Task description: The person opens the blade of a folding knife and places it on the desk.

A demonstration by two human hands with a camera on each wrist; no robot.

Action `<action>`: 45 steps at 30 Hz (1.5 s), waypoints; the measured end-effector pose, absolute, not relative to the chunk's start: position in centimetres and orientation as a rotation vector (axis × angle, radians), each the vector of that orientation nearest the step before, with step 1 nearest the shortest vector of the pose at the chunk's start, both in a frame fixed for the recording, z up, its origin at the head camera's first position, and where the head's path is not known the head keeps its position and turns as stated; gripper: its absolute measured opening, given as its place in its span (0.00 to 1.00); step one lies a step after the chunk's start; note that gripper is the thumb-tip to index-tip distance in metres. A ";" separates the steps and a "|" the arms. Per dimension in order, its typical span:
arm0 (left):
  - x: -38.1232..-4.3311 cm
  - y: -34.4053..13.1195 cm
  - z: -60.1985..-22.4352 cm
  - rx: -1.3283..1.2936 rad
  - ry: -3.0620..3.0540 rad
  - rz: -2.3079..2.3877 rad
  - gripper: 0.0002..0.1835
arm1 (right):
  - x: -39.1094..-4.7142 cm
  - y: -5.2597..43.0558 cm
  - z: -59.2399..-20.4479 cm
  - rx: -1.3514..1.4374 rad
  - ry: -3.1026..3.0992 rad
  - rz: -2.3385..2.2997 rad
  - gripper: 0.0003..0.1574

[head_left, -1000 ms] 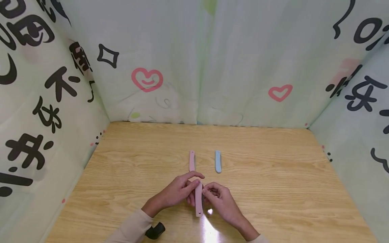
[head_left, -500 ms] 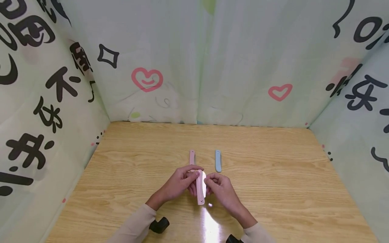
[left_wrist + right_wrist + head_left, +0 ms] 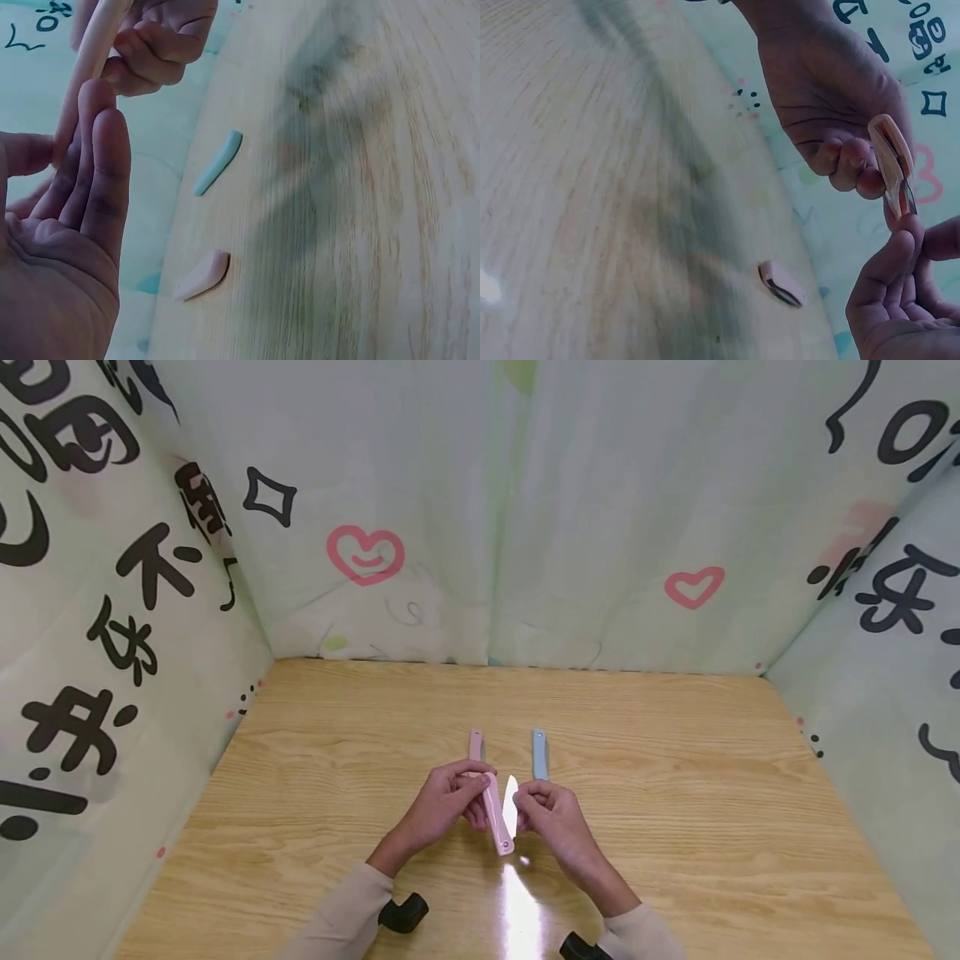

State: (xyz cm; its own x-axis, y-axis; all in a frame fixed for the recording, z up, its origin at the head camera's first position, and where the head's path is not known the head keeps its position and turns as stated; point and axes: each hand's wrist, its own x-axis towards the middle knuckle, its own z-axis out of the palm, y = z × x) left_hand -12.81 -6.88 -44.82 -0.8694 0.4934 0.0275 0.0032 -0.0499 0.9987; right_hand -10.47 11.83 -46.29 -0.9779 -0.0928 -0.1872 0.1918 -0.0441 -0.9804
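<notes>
Held a little above the table in the head view is a folding knife with a pink handle. My left hand pinches the upper end of that handle between thumb and fingers. The blade stands partly swung out on the right, bright and narrow. My right hand pinches it with thumb and fingertips; in the right wrist view the fingertips sit right at the blade's edge. Behind the hands lie a second pink folding knife and a light blue one.
The wooden table is bounded by a pale printed curtain at the back and sides. A bright light reflection shows on the tabletop near the front. Black wrist mounts stick out beside the sleeves.
The blade has come out of the pink handle and now angles away from it. Both hands have moved slightly farther from the person with the knife, and the handle's lower end has tilted right.
</notes>
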 end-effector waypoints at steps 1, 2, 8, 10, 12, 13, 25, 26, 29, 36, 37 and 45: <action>-12.8 -6.9 -44.8 0.513 1.900 1.989 0.14 | -10.4 11.8 -46.4 0.121 2.023 -2.147 0.09; -12.8 -6.9 -44.8 0.501 1.909 1.994 0.13 | -10.4 11.8 -46.5 0.134 2.013 -2.166 0.09; -12.5 -6.9 -44.7 0.518 1.964 1.972 0.14 | -10.4 12.1 -47.1 0.115 2.029 -2.208 0.13; -12.3 -7.0 -44.5 0.549 1.971 1.950 0.14 | -10.4 12.2 -47.3 0.063 2.074 -2.190 0.15; -12.2 -7.0 -44.4 0.576 1.978 1.935 0.15 | -10.5 12.3 -47.3 0.016 2.117 -2.166 0.17; -12.2 -7.1 -44.4 0.593 1.975 1.928 0.16 | -10.5 12.3 -47.4 -0.004 2.128 -2.156 0.17; -12.8 -7.6 -46.5 0.742 2.045 1.780 0.26 | -10.6 12.6 -47.1 0.005 2.187 -2.066 0.11; -12.9 -7.7 -46.8 0.745 2.058 1.767 0.26 | -10.6 12.6 -47.1 0.000 2.203 -2.053 0.11; -13.1 -8.0 -47.3 0.750 2.110 1.729 0.25 | -10.7 12.7 -46.9 0.000 2.247 -2.029 0.11; -12.6 -8.9 -47.8 0.875 2.452 1.478 0.21 | -10.8 13.1 -47.3 0.057 2.267 -2.062 0.12; -12.3 -8.9 -47.9 0.955 2.568 1.370 0.20 | -10.8 13.2 -47.4 0.062 2.271 -2.063 0.12; -10.8 -7.9 -47.6 1.425 3.224 0.598 0.23 | -10.8 13.6 -47.9 0.040 2.309 -2.053 0.12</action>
